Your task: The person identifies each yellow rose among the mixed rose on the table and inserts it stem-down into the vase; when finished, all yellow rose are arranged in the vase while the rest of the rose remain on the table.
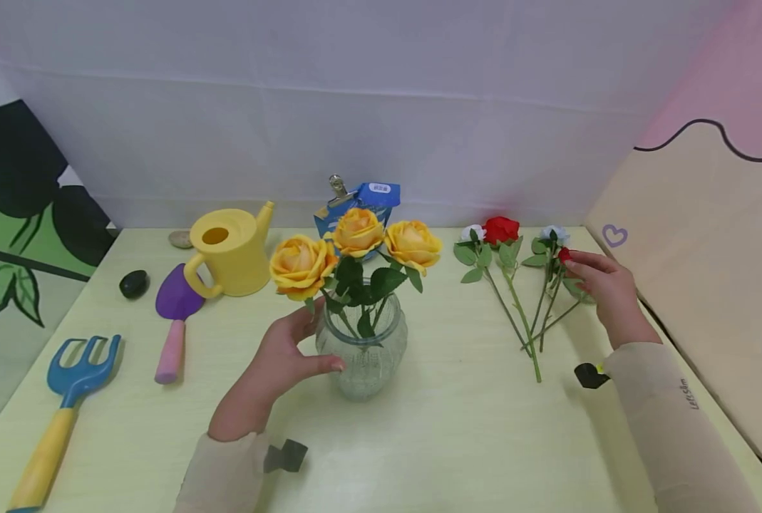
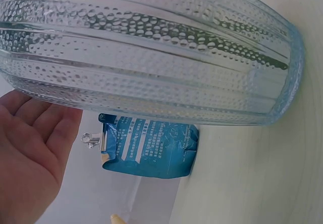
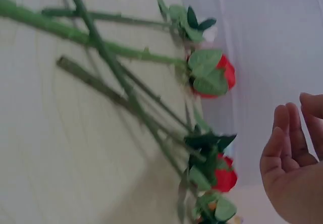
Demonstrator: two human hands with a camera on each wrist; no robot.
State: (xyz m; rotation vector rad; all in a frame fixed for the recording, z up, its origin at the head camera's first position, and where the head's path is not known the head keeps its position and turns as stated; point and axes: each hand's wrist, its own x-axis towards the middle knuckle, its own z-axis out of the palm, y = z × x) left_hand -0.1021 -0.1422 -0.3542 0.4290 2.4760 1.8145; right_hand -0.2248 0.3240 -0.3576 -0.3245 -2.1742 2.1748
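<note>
In the head view a ribbed clear glass vase (image 1: pixel 363 363) stands on the table with three yellow roses (image 1: pixel 358 232) in it. My left hand (image 1: pixel 284 356) holds the vase from its left side, thumb across the front and fingers behind. The left wrist view shows the fingers (image 2: pixel 63 128) against the bumpy glass (image 2: pixel 151 57). At the right, my right hand (image 1: pixel 611 292) hovers over the loose flowers, its fingertips overlapping a small red rose (image 1: pixel 564 255). In the right wrist view that hand (image 3: pixel 298 158) has loosely bent fingers, apart from the red rose (image 3: pixel 225 176).
Other loose stems include a larger red rose (image 1: pixel 501 229), a white rose (image 1: pixel 473 232) and a pale blue rose (image 1: pixel 554 234). Behind the vase is a clipped blue bag (image 1: pixel 381 196). On the left lie a yellow watering can (image 1: pixel 239 256), purple trowel (image 1: pixel 178 296), blue fork (image 1: pixel 82 374) and stones (image 1: pixel 134 283).
</note>
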